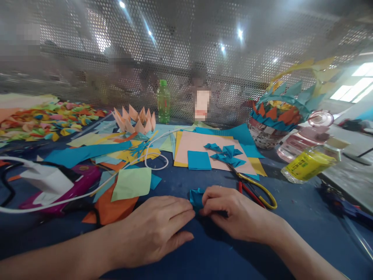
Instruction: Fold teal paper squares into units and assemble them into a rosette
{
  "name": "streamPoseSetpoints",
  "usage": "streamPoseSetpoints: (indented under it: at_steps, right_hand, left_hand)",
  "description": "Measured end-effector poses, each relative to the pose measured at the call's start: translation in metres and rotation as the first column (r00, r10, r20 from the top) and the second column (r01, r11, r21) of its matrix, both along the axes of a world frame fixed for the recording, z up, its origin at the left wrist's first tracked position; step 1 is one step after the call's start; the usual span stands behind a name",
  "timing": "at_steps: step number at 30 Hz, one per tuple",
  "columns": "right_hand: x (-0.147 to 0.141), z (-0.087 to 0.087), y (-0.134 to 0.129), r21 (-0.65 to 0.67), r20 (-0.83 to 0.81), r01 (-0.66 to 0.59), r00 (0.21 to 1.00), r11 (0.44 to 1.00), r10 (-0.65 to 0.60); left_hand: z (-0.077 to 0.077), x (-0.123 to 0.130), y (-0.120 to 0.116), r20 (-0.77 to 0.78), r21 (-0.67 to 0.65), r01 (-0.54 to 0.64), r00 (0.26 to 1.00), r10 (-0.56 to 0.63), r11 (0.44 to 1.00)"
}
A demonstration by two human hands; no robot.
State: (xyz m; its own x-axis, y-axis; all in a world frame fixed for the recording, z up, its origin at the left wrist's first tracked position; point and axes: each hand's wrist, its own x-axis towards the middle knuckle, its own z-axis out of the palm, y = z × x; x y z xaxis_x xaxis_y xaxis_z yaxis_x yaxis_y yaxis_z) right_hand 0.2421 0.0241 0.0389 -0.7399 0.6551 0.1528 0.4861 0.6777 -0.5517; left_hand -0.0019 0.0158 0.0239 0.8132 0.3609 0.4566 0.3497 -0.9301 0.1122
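1. Lower centre of the frame: a person's left hand (159, 225) lies palm down over a dark blue table (171, 268), its fingers side by side and the thumb apart, fingertips at the left edge of a small blue paper (196, 199).
2. Just right of it, the right hand (233, 212) has curled fingers, pinching the right side of that paper, which sits between the hands.
3. Left of centre: an orange sheet (116, 206), with a pale green sheet (131, 183) overlapping it.
4. Far left: a white plug (51, 182) in a purple power strip (86, 175).
5. Right of centre: scissors (239, 177) with red and yellow handles, beyond the right hand.
6. Middle of the frame: a folded blue square (199, 160) and pointed blue pieces (229, 156) on a pink sheet (186, 142).
7. Right side: a tilted bottle with a yellow label (310, 165), beside a paper basket (262, 134).
8. Further back, left of centre: a spiky peach paper ring (131, 122) and a green bottle (163, 103); upper left, a heap of colourful paper bits (52, 120).
9. Top: a perforated grey wall (180, 39).
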Motion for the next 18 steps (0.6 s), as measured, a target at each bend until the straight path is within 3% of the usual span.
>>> streamPoseSetpoints:
  at_steps: [7, 18]
  right_hand:
    - [0.0002, 0.0002, -0.0010, 0.027, 0.010, -0.008, 1.000, 1.000, 0.008]
    - [0.0009, 0.0038, -0.0024, 0.043, 0.035, -0.001, 0.999, 0.999, 0.000]
  left_hand:
    - [-0.0010, 0.0034, 0.0027, -0.123, -0.084, -0.012, 0.992, 0.002, 0.996]
    - [-0.0048, 0.0048, 0.0023, -0.140, -0.065, -0.022, 0.990, 0.013, 0.998]
